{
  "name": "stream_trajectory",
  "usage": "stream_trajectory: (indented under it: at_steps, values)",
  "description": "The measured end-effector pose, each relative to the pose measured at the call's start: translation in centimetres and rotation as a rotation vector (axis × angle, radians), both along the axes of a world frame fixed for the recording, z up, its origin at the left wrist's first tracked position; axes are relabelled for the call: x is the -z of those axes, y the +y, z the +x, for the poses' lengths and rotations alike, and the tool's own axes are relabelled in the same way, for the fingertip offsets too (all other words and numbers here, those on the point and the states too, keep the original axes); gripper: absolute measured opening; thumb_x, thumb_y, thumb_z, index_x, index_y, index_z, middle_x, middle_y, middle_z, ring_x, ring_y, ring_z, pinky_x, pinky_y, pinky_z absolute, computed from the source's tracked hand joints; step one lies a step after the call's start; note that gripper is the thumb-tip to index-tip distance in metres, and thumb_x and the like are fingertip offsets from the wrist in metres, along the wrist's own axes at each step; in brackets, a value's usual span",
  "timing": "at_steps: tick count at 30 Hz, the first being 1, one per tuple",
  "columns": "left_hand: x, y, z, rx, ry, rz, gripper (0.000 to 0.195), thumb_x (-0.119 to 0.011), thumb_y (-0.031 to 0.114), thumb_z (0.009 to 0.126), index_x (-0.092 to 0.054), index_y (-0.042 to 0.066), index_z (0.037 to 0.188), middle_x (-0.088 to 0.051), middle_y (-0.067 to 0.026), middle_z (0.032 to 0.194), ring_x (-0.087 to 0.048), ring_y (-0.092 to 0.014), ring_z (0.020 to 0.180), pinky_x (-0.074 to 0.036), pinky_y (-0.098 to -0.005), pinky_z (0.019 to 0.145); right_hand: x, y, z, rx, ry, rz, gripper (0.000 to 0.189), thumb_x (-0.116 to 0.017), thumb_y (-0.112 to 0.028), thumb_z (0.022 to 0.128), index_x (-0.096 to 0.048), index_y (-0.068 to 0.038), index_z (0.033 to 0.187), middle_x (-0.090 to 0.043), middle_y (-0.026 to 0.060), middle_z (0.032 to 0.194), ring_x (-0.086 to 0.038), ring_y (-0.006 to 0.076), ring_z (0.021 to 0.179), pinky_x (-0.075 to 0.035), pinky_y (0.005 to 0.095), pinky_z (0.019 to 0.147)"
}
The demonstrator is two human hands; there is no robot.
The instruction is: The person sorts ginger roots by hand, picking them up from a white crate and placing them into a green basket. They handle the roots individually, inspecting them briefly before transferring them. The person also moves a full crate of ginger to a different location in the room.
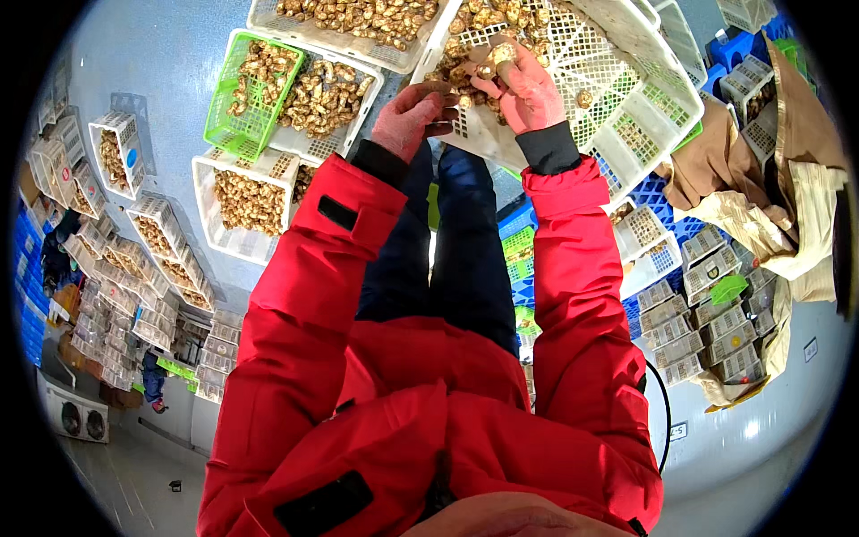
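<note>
My right hand (530, 90) grips a knobbly cream-and-brown tuber or bulb (500, 57) between thumb and fingers, above a large white perforated plastic crate (463, 137). Beside it, over the crate's near left rim, my left hand (416, 114) has loosely curled fingers with dark, dirty tips. Whether anything sits inside its curl is hidden. A heap of similar brown pieces (480, 17) fills the crate's far left part, partly behind my hands. One loose piece (584, 99) lies apart on the crate's mesh floor.
Left of my hands stand a green basket (218, 127) and white crates (251, 252) holding more brown pieces. Rows of filled crates (161, 231) line the blue-grey floor further left. On the right are blue plastic pallets (684, 208), brown cloth (711, 148) and stacked crates (711, 268).
</note>
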State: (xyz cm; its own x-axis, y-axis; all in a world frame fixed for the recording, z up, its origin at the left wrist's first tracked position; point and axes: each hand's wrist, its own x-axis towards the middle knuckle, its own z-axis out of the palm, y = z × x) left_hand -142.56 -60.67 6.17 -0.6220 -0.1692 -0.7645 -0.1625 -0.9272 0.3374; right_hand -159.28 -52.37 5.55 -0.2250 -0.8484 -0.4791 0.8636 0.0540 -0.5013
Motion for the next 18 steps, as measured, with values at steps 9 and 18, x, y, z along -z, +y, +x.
stream_trajectory:
  at_steps: [9, 18]
  values:
    - [0.2, -1.4, 2.7, -0.005, 0.035, 0.033, 0.04, -0.047, 0.029, 0.083, -0.039, 0.006, 0.114, -0.052, -0.0071, 0.101, -0.051, -0.018, 0.092, -0.044, -0.0267, 0.067, -1.4, -0.5, 3.8, -0.436, 0.845, 0.293, 0.036, -0.054, -0.013, 0.071, -0.05, -0.002, 0.105, -0.054, 0.0099, 0.097, -0.054, 0.0148, 0.082, -0.043, 0.0263, 0.071]
    - [3.1, -5.0, 4.4, -0.447, -0.094, 0.219, 0.058, -0.041, 0.043, 0.082, -0.028, 0.002, 0.12, -0.042, -0.0161, 0.116, -0.044, -0.025, 0.105, -0.043, -0.0301, 0.08, 11.3, -1.1, 1.4, -0.753, 1.756, 0.491, 0.034, -0.049, -0.028, 0.073, -0.05, -0.016, 0.104, -0.053, 0.0076, 0.098, -0.049, 0.0234, 0.092, -0.04, 0.0353, 0.078]
